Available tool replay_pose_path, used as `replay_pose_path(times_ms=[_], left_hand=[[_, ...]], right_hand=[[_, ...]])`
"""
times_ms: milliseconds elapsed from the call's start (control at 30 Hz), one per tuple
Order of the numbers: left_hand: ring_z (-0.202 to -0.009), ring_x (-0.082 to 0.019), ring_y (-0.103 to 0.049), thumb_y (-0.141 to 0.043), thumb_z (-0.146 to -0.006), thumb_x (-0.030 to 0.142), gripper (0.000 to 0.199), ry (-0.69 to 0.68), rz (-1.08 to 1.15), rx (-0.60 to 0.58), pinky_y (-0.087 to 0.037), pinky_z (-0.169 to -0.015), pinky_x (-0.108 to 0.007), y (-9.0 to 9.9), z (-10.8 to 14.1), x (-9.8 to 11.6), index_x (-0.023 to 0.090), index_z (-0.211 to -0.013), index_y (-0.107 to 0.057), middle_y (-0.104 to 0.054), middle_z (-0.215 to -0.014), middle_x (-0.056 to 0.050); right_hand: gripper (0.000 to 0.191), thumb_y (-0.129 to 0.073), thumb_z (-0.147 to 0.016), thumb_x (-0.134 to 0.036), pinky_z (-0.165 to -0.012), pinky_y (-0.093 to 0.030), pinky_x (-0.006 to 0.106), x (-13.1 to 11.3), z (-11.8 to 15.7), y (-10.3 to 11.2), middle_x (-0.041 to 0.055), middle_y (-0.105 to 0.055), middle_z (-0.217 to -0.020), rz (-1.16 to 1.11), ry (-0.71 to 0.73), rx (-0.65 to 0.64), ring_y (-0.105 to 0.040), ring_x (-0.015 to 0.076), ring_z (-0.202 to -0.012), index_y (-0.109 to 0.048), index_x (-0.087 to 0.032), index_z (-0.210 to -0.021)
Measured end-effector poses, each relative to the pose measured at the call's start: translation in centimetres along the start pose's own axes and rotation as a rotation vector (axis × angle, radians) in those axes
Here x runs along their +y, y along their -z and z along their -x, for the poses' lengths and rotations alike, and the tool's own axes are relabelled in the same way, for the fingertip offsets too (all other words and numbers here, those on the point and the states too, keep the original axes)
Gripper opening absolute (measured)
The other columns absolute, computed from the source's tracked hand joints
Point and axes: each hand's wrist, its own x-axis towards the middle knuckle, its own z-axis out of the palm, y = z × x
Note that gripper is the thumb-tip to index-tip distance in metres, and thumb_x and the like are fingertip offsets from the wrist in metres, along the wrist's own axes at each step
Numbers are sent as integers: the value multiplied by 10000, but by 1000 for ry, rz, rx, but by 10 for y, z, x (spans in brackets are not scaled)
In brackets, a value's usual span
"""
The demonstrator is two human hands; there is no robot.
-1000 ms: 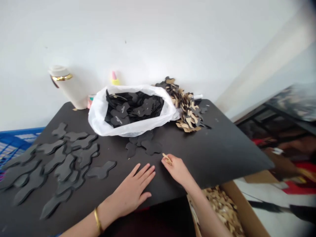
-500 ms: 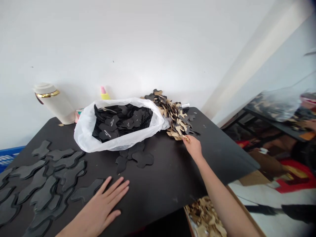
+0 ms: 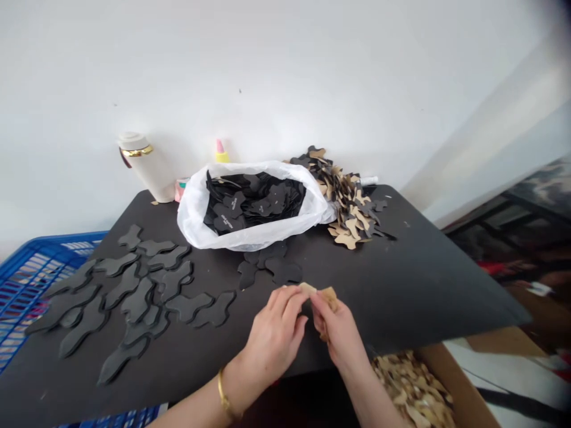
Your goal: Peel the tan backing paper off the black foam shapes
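Note:
My left hand (image 3: 276, 330) and my right hand (image 3: 336, 327) meet over the front of the table, fingers closed. Between their fingertips is a small tan cut-out piece (image 3: 307, 289). More folded tan material (image 3: 329, 297) shows in my right fist; part of it is hidden. Just beyond my hands lie a few flat black cut-outs (image 3: 285, 270). Behind those stands a white plastic bag (image 3: 250, 239), its mouth wide, full of black printed cut-outs (image 3: 267, 205). A heap of tan and black cut-outs (image 3: 352, 208) leans against the bag's right side.
Rows of black wavy shapes (image 3: 138, 297) cover the table's left part. At the back stand a white flask (image 3: 151, 169) and a yellow bottle with a pink tip (image 3: 221, 153). A blue basket (image 3: 27, 267) is left; a cardboard box (image 3: 459, 386) of tan scraps sits below right.
My right hand has come from the heap toward me, bringing tan material. My left hand has lifted from the table and joined it. The view has shifted left.

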Motion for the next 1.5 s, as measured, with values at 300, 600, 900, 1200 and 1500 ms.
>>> replay_pose_path(times_ms=[300,600,900,1200,1500], left_hand=[[-673,-143,-651,-599,-864,260,100,659,461,-42,-508,-651,-242,26,0,-25,207,-870,-683,-710,-802,2],[-461,-117,-562,-611,-832,350,182,782,594,-105,-426,-536,-216,38,-2,-20,183,-876,-669,-553,-502,64],[-572,-155,-667,-617,-825,343,182,790,669,-134,-454,-588,-235,37,0,-21,172,-883,-646,-639,-622,27],[-563,-152,-665,-620,-826,343,190,802,663,-108,-475,-583,-239,39,1,-21,165,-887,-643,-641,-630,22],[-591,-142,-664,-635,-805,345,180,777,715,-64,-558,-600,-254,40,2,-22,171,-852,-638,-645,-709,12]], right_hand=[[153,-600,-887,-281,-720,-460,245,-28,11,-6,29,-714,-873,669,491,-192,-652,164,-789,-738,-219,-908],[185,-583,-825,-132,-628,-398,233,-36,-3,-14,1,-662,-815,852,554,-422,-595,128,-691,-725,-231,-890],[123,-608,-842,-193,-617,-384,232,-35,-5,-17,-4,-678,-771,745,448,-464,-578,127,-668,-729,-213,-828],[122,-610,-854,-234,-621,-397,230,-33,-4,-22,0,-686,-773,728,448,-433,-577,127,-664,-720,-202,-812],[149,-596,-872,-288,-639,-417,240,-30,-1,-22,14,-690,-790,706,423,-427,-597,148,-696,-723,-215,-844]])
